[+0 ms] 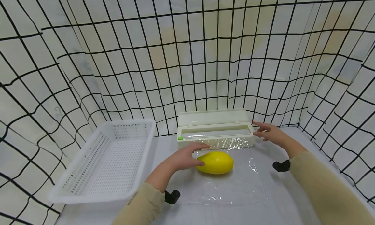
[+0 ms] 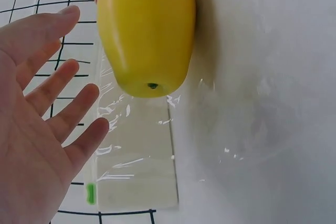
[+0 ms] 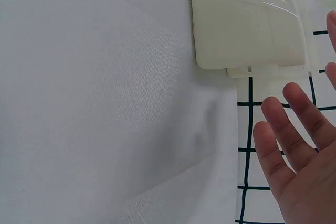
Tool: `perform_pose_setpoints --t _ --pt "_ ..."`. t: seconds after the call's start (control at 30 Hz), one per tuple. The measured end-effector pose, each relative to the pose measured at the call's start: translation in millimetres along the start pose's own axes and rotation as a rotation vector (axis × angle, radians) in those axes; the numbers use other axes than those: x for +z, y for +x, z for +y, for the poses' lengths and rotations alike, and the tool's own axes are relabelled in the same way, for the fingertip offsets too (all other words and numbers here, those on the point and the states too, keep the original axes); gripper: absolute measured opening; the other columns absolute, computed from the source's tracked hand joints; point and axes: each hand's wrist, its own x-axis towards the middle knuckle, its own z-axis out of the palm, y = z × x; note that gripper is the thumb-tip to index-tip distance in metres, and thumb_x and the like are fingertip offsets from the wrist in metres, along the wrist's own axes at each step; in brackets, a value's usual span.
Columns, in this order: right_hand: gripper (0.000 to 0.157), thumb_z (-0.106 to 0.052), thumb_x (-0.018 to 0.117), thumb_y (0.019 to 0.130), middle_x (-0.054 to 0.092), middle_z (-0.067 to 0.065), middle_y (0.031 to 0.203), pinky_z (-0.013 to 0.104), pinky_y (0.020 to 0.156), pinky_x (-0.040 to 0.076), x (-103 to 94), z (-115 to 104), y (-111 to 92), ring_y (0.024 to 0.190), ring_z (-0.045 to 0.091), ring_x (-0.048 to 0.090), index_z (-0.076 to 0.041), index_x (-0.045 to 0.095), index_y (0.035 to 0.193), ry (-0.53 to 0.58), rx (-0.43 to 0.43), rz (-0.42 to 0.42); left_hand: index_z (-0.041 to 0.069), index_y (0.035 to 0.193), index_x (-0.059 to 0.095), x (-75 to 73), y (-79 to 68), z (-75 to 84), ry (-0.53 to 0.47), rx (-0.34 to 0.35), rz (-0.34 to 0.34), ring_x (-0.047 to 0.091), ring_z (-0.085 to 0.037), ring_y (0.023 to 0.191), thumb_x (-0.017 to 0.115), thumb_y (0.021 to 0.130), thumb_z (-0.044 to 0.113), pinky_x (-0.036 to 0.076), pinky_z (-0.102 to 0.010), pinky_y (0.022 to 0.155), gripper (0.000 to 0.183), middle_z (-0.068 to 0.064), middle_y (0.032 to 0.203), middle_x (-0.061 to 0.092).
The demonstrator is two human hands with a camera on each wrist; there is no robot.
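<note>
A smooth yellow oval fruit (image 1: 218, 163) lies on a sheet of clear cling film (image 1: 234, 189) spread over the table. Behind it stands a cream cling film dispenser (image 1: 187, 143), its lid (image 1: 212, 117) raised, with film drawn out over its front. My left hand (image 1: 185, 157) is at the fruit's left end, thumb overlapping it in the head view. The left wrist view has that hand's fingers spread, with a gap to the fruit (image 2: 149, 35). Beside the dispenser's right end is my right hand (image 1: 273, 135), fingers extended and holding nothing; whether a fingertip touches the box I cannot tell.
On the left of the table sits a white perforated plastic basket (image 1: 117, 166). A black wire grid (image 1: 205, 60) over pale cloth closes off the back and both sides, close behind the dispenser. White cloth covers the table (image 1: 281, 199).
</note>
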Motion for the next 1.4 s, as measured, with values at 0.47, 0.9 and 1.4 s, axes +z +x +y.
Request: perform_pose_setpoints --t 0.47,0.9,1.4 --pt "0.068 -0.048 0.07 0.09 0.054 0.016 0.135 0.048 0.084 0.051 -4.8 -2.0 -32.2 0.119 0.036 0.05 -0.018 0.049 0.147 -0.196 -0.164 0.087 0.03 0.139 0.056 -11.7 -24.8 -1.3 0.011 0.011 0.063 0.037 -0.02 0.141 0.073 0.09 0.028 0.033 -0.048 0.113 0.052 0.008 0.146 0.048" --pt "0.045 -0.036 0.078 0.086 0.066 0.004 0.111 0.024 0.073 0.05 16.8 -14.4 -82.8 0.096 0.024 0.057 -0.013 0.069 0.124 -0.217 -0.358 -0.064 0.026 0.124 0.065 -14.2 -64.5 10.6 0.059 0.031 0.044 0.053 -0.016 0.12 0.075 0.089 0.03 0.044 -0.042 0.103 0.037 0.012 0.124 0.06" --pt "0.026 -0.039 0.08 0.082 0.062 -0.015 0.096 0.025 0.071 0.048 62.8 -11.4 -128.0 0.087 0.006 0.054 -0.032 0.075 0.107 -0.217 -0.358 -0.417 0.03 0.093 0.073 18.5 -110.2 -8.5 0.188 0.043 -0.137 0.058 -0.004 0.089 0.081 0.082 0.027 0.049 -0.024 0.079 0.015 0.021 0.094 0.061"
